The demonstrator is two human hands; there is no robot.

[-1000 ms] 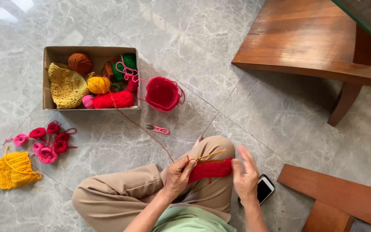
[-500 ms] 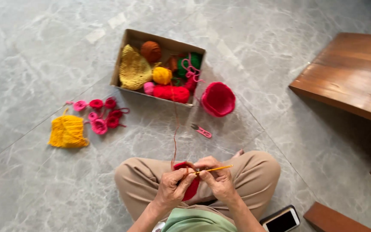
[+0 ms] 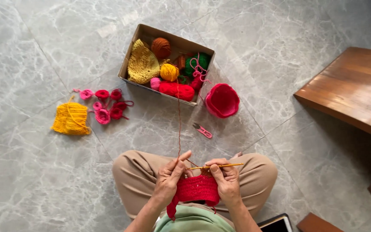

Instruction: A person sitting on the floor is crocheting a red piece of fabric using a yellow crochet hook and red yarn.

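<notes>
I sit cross-legged on a grey tiled floor. My left hand [image 3: 169, 178] pinches the top left of a red crocheted piece [image 3: 195, 189] and guides a red yarn strand [image 3: 179, 124] that runs up to a red ball in the cardboard box [image 3: 139, 35]. My right hand [image 3: 227, 182] grips the piece's right side and a yellow crochet hook [image 3: 220, 166], which lies level and points left into the top edge of the work.
The box holds yarn balls and a yellow crocheted cap [image 3: 142, 65]. A red crocheted bowl [image 3: 222, 100] and pink snips [image 3: 202, 130] lie beside it. Small pink and red rounds [image 3: 107, 105] and a yellow knitted piece [image 3: 70, 119] lie left. A wooden table [image 3: 353, 90] stands right; a phone [image 3: 275, 224] lies by my knee.
The view has swung, so the box and floor items now sit further right and centred. My hands came together over my lap on the red piece with the hook level.
</notes>
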